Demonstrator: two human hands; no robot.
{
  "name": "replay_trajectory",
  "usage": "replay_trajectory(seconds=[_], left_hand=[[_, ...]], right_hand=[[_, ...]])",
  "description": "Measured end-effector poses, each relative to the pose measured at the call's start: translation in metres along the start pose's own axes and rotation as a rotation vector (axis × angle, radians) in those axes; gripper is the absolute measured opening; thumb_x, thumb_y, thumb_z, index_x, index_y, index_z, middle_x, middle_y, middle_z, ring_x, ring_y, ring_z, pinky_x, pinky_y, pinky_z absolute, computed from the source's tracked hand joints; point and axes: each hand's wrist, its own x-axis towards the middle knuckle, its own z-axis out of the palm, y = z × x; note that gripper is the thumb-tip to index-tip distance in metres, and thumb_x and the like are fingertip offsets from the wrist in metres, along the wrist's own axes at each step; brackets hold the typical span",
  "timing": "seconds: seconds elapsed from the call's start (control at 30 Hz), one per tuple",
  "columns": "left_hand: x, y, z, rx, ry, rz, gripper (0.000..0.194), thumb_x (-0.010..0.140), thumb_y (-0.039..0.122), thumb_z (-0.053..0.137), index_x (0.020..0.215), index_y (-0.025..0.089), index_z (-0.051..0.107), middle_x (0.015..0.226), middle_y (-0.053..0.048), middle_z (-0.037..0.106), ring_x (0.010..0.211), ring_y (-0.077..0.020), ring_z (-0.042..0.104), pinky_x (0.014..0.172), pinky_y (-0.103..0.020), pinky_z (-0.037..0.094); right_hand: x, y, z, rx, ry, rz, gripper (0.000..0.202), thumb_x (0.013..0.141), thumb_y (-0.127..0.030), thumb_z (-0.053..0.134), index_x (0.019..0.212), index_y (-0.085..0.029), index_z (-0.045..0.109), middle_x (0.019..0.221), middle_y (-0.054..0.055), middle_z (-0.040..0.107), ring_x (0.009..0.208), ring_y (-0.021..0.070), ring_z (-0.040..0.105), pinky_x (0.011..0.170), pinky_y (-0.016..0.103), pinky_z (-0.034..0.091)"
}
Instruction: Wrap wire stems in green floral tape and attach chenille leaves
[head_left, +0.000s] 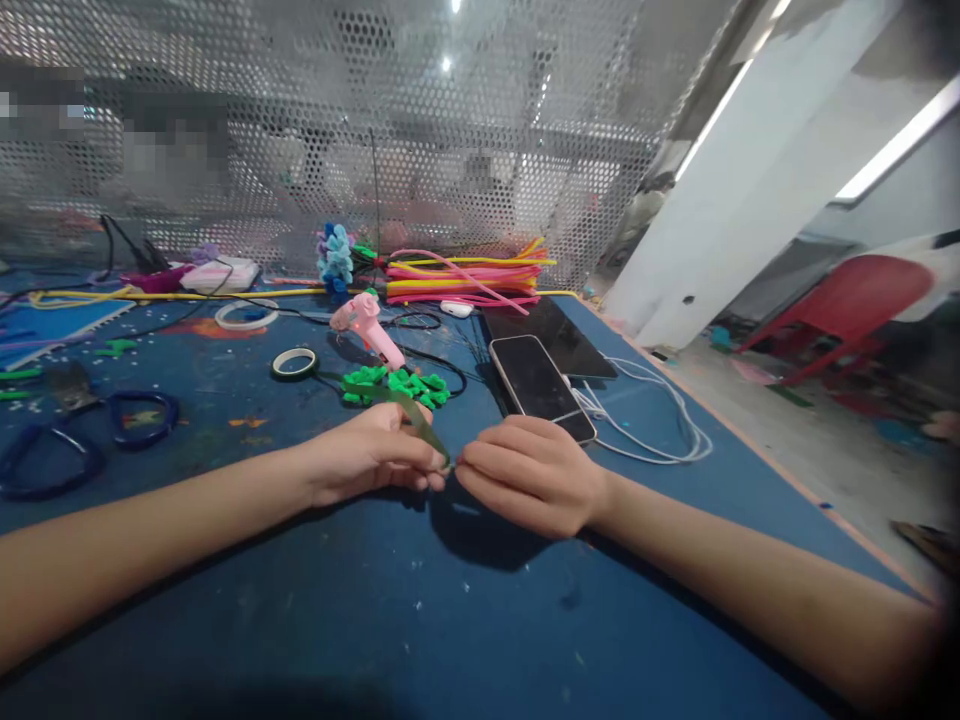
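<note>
My left hand (367, 450) pinches a dark green strip of floral tape (424, 428) between thumb and fingers, just above the table. The strip rises over that hand and appears to lead back toward the tape roll (282, 373), which lies beyond it. My right hand (532, 475) is closed, its fingertips meeting the tape's end by the left thumb; whatever they grip is hidden. Bright green fuzzy pipe-cleaner pieces (416, 386) rest just past the left hand. A pink hot glue gun (384, 342) stands behind them.
A phone (544, 385) lies past my right hand, near a dark flat panel (577, 350) and a white cable (679, 458). Blue-handled scissors (73, 388) are at left. Pipe-cleaner bundles (465, 285) and blue flowers (335, 258) sit before a perforated metal screen (450, 130).
</note>
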Motion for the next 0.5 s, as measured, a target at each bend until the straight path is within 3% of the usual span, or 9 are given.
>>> replay_trajectory(seconds=[0.13, 0.5], left_hand=[[0.0020, 0.0015, 0.0000, 0.026, -0.025, -0.008, 0.033, 0.060, 0.006, 0.065, 0.080, 0.017, 0.041, 0.058, 0.003, 0.060, 0.053, -0.0092, 0.060, 0.052, -0.020, 0.044], [0.0033, 0.0006, -0.0033, 0.070, -0.115, -0.045, 0.033, 0.061, 0.006, 0.064, 0.079, 0.017, 0.038, 0.057, 0.001, 0.063, 0.053, -0.0090, 0.062, 0.053, -0.018, 0.047]], right_hand=[[-0.0005, -0.0038, -0.0070, -0.095, 0.007, 0.013, 0.008, 0.079, -0.017, 0.055, 0.078, -0.016, 0.063, 0.078, 0.002, 0.066, 0.057, 0.0116, 0.054, 0.041, 0.026, 0.036], [0.0025, -0.0085, -0.0074, -0.095, 0.005, 0.076, 0.019, 0.081, -0.014, 0.052, 0.067, -0.018, 0.064, 0.076, -0.001, 0.069, 0.053, 0.0095, 0.052, 0.041, 0.026, 0.036]])
